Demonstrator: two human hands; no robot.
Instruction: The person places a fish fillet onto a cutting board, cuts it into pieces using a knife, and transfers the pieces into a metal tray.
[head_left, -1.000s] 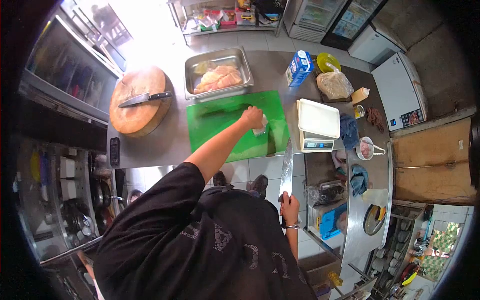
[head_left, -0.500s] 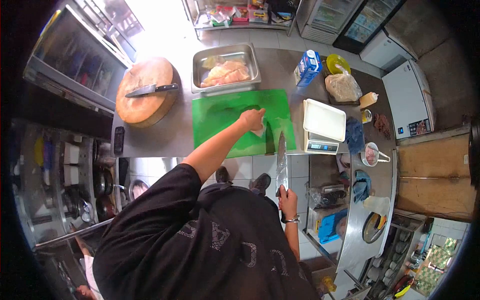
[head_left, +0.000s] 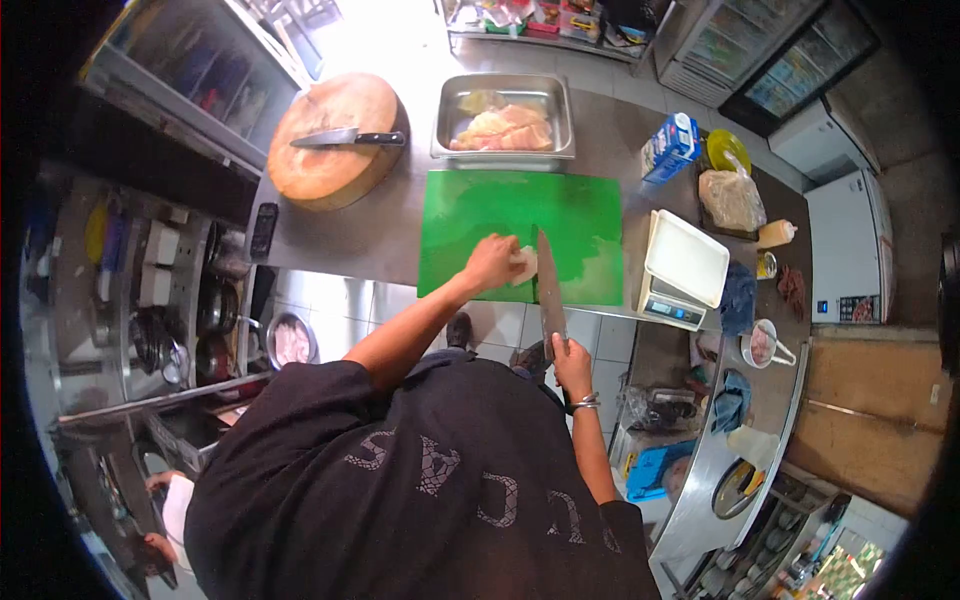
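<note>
My left hand (head_left: 493, 263) is closed on a small pale piece of meat (head_left: 524, 265) on the green cutting board (head_left: 585, 215). In my right hand (head_left: 572, 368) is the handle of a large knife (head_left: 549, 295). Its blade points away from me over the board, close to the right side of the meat. Behind the board, a steel tray (head_left: 503, 159) holds pale raw meat (head_left: 510, 130). A kitchen scale (head_left: 671, 308) with a white tray (head_left: 687, 258) stands right of the board.
A round wooden block (head_left: 325, 180) with a second knife (head_left: 345, 138) lies at the left. A blue carton (head_left: 671, 148), a bag (head_left: 733, 198) and a bottle (head_left: 776, 234) stand at the right. Another person's hands (head_left: 160, 515) show at the lower left.
The view has shifted, so the table sits further right. My left hand has come nearer on the board with the meat piece. The knife blade now reaches over the board beside it.
</note>
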